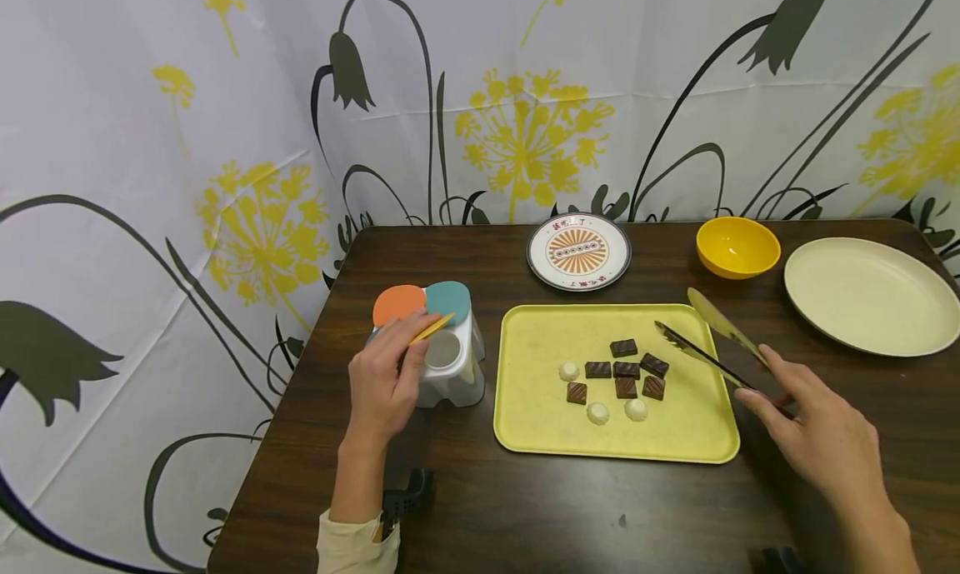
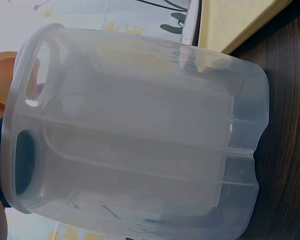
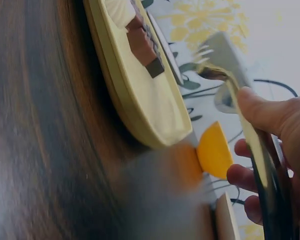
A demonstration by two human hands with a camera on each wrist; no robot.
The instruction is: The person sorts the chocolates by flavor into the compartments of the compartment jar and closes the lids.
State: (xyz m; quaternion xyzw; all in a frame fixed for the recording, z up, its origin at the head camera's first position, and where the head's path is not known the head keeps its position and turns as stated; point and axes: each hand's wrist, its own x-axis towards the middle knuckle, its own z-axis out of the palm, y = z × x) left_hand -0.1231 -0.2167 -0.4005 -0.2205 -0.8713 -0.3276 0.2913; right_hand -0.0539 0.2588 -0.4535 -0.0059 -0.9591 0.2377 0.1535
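My left hand pinches a yellow lid, tilted over a translucent white container with several round openings. An orange lid and a teal lid cover its two back openings; the front right one shows uncovered. In the left wrist view, the see-through container wall fills the picture. My right hand holds metal tongs, their arms spread and nothing between the tips. The tips hover by the right side of a yellow tray, which holds several dark chocolates and white chocolates.
Behind the tray lies a round patterned plate. At the back right stand a yellow bowl and a large cream oval plate. A flowered cloth hangs along the back and left of the dark wooden table.
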